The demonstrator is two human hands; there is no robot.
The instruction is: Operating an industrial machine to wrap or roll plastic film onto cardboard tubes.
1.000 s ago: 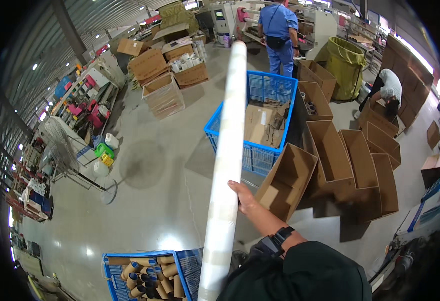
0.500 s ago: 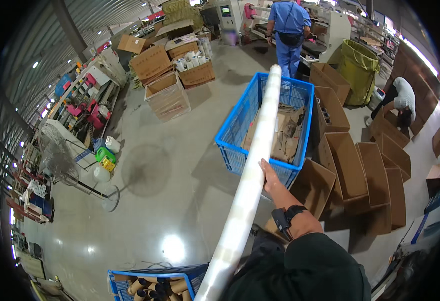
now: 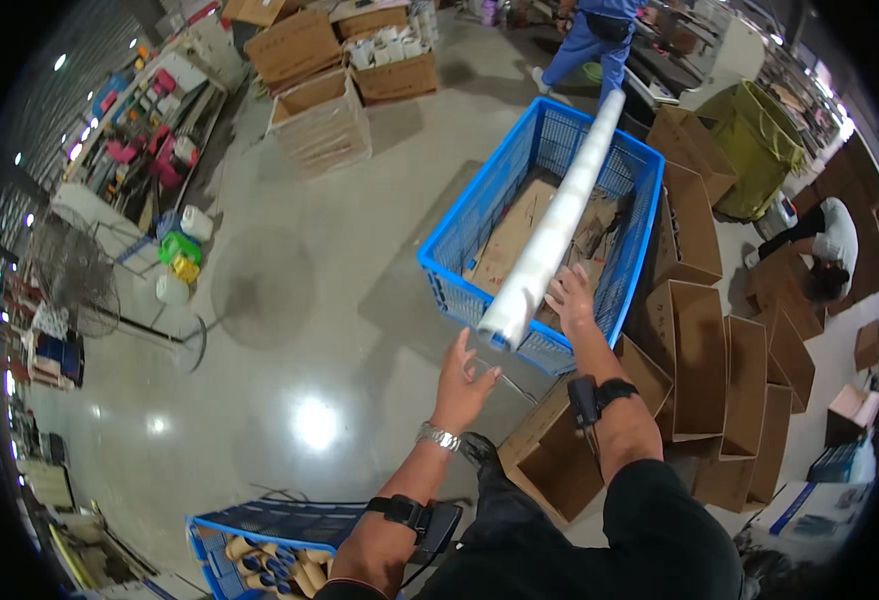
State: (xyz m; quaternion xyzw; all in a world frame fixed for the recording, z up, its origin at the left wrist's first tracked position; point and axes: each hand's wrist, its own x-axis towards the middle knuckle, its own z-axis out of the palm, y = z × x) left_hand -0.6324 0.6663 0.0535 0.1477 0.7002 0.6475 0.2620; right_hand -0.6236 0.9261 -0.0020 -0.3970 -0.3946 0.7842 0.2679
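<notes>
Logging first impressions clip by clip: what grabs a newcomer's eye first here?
A long white cardboard tube slants over a blue plastic mesh crate at centre, above both open hands, the left hand and right hand; whether they touch it is unclear. Open brown cardboard boxes crowd the right.

We've got both arms reaching fwd from the lower edge; our left hand (image 3: 462, 378) is raised, palm open, fingers (image 3: 486, 377) spread & gripping nothing; metal bracelet at the wrist, black strap on the forearm; our right hand (image 3: 570, 299) is further out, fingers splayed, also loose; black band on that forearm.
</notes>
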